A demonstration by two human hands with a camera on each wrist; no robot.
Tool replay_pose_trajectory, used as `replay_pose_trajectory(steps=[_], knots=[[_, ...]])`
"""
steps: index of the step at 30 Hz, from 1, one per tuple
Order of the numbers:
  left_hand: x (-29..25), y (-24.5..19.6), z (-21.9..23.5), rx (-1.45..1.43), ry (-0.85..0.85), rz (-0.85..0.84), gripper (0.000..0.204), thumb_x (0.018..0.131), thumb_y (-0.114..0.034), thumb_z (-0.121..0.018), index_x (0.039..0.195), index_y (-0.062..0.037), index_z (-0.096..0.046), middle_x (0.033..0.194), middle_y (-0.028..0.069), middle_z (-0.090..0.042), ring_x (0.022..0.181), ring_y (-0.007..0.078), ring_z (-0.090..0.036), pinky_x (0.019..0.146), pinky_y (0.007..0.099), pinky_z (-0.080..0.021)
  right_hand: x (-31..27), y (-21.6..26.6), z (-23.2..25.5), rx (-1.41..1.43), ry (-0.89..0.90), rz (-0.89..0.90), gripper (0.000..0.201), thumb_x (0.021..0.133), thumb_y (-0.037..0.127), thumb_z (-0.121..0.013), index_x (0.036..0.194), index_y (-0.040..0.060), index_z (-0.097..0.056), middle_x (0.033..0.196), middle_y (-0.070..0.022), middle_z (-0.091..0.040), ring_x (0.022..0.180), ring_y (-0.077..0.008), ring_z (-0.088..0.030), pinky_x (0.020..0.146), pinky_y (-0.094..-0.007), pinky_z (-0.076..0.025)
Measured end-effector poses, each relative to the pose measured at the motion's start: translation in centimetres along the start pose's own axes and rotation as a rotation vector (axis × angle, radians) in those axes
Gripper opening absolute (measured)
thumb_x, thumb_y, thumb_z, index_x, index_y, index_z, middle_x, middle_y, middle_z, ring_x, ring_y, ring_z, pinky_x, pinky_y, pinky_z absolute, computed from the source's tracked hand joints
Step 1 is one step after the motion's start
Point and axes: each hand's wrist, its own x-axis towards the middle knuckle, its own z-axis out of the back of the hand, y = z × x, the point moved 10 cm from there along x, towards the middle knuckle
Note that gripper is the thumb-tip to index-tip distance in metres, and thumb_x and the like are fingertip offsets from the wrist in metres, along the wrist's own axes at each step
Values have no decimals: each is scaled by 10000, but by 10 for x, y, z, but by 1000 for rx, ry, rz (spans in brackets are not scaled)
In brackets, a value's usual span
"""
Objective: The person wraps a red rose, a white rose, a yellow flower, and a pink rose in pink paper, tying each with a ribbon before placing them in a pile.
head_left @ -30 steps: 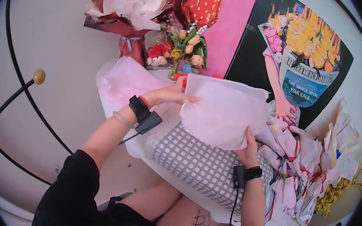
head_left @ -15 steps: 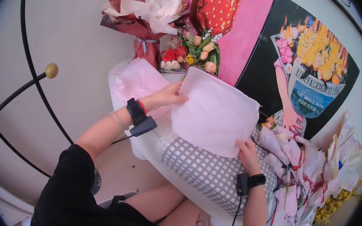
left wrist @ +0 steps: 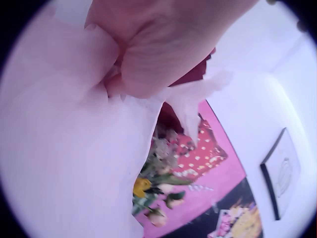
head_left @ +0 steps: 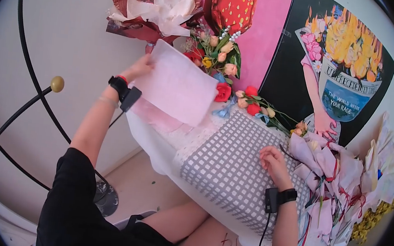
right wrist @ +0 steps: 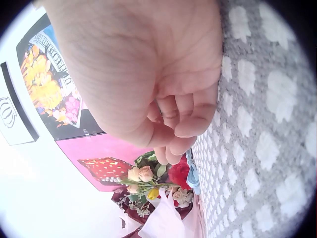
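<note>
A pale pink sheet of wrapping paper (head_left: pixel 181 85) hangs from my left hand (head_left: pixel 140 66), which pinches its upper left corner. In the left wrist view the paper (left wrist: pixel 64 158) fills the left side, and its edge bunches under the thumb and fingers. More pink sheets (head_left: pixel 159 119) lie beneath it at the table's left end. My right hand (head_left: pixel 275 166) rests on the grey-and-white patterned cloth (head_left: pixel 231 165). Its fingers (right wrist: pixel 193 124) are loosely curled, with nothing in them. Beyond the cloth lie artificial red and peach roses (head_left: pixel 253 109) on green stems.
Paper-wrapped bundles with red ribbons (head_left: pixel 328 173) crowd the table's right end. A maroon-wrapped bouquet (head_left: pixel 155 15) and a small flower arrangement (head_left: pixel 218 58) stand at the back. A black poster (head_left: pixel 310 53) leans behind, and a black metal rack (head_left: pixel 26 100) stands left.
The left hand has carried the paper left, over the pink sheets, uncovering the roses and more of the cloth. The right hand has let go of the paper's lower corner.
</note>
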Motion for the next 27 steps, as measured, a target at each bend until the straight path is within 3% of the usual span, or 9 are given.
replay_pose_trajectory(steps=[4,7,12,14,18,20,22,25,27], knots=[[6,41,20,122,-155,-172,361,776,-75,-510,1126,-9,-453,1030,191,-567,937,312,-553,796,384,-431,-1,1,1,-28,-11,-6,159,817,26,-441,928,26,-555,768,0,-539,604,-48,-461,514,-159,-347],[0,49,12,332,-108,-82,354,771,-87,-523,1108,-2,-454,1010,257,-558,975,404,-525,829,430,-423,-2,3,2,10,-19,6,158,817,24,-444,929,26,-557,773,-2,-543,603,-50,-464,507,-160,-348],[-16,26,8,556,-208,-10,383,727,-94,-598,1075,-27,-454,1021,200,-561,995,389,-507,815,438,-422,-1,-3,4,10,-26,-27,154,812,17,-459,929,27,-558,774,-3,-546,605,-54,-466,511,-168,-357],[-48,-62,17,1045,-493,-228,436,671,-106,-654,1061,-65,-464,1050,122,-521,1024,312,-476,819,400,-410,-2,-2,5,11,-33,-23,155,812,18,-458,930,29,-558,774,-3,-545,605,-55,-466,511,-169,-358],[-66,-141,-19,957,-483,-444,414,633,-146,-692,993,-89,-495,1057,73,-476,1025,250,-447,825,404,-386,-2,-2,4,20,-30,-23,158,815,16,-450,929,32,-559,779,-1,-542,606,-55,-464,514,-170,-361],[-66,-160,-49,910,-322,-462,391,683,-223,-663,1026,-112,-511,1105,83,-469,1028,266,-436,844,469,-376,-3,-1,4,21,-38,-23,162,816,13,-444,928,34,-559,784,0,-540,606,-55,-464,518,-172,-363],[-67,-132,-110,666,304,-219,410,778,-312,-569,1146,-158,-477,1244,110,-410,1158,334,-369,923,548,-321,-4,1,2,30,-34,-32,144,814,16,-464,932,31,-546,775,1,-525,614,-61,-451,525,-173,-357],[-107,-106,-177,973,644,-535,487,855,-452,-422,1288,-235,-371,1392,117,-271,1282,422,-190,986,618,-203,-4,3,1,10,-22,-6,151,811,10,-455,930,27,-548,772,-2,-524,612,-62,-454,524,-176,-360],[-111,-78,-188,844,727,-468,518,868,-497,-354,1328,-266,-305,1427,98,-201,1303,424,-114,992,630,-163,-3,1,4,8,-32,-8,154,810,7,-451,927,25,-549,771,-5,-524,609,-62,-455,523,-177,-360]])
